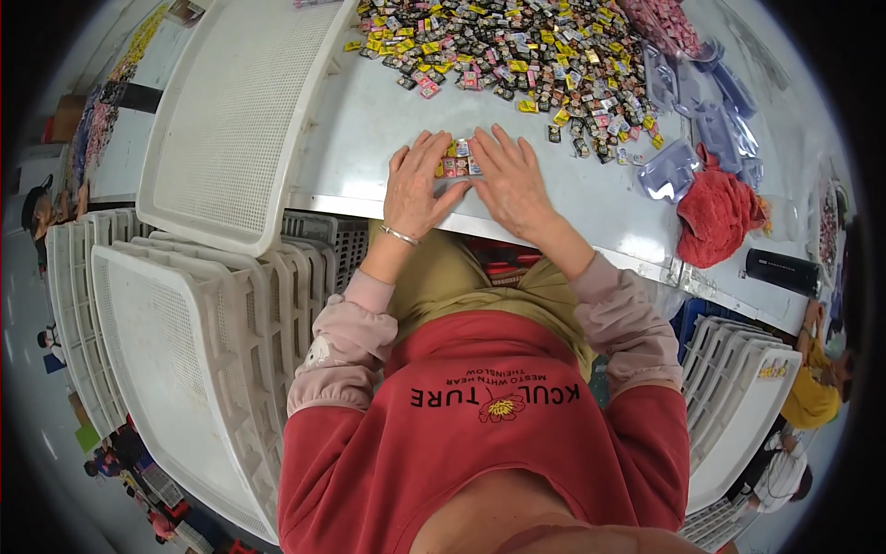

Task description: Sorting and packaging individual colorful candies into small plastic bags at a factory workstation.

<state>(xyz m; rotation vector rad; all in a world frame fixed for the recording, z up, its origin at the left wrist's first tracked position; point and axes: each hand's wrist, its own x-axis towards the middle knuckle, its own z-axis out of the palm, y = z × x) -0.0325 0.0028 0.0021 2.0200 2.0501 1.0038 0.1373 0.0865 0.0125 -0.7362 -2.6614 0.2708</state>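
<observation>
Small wrapped pieces in yellow, pink and black (458,159) sit close together in a compact group on the table near its front edge. What holds them together is partly hidden by my fingers; it looks like a small clear tray. My left hand (417,189) lies along the left side of the group, fingers stretched out and thumb pointing inward. Along the right side rests my right hand (517,185), its fingers also straight and slightly spread. Both hands touch the edges of the group, and the thumbs nearly meet at the near side.
A large heap of wrapped pieces (526,65) covers the far table. At right are clear plastic trays (715,120), a red cloth (722,217) and a black cylinder (782,270). A white mesh tray (231,111) stands left, above stacked white crates (175,351). More crates (738,406) stand right.
</observation>
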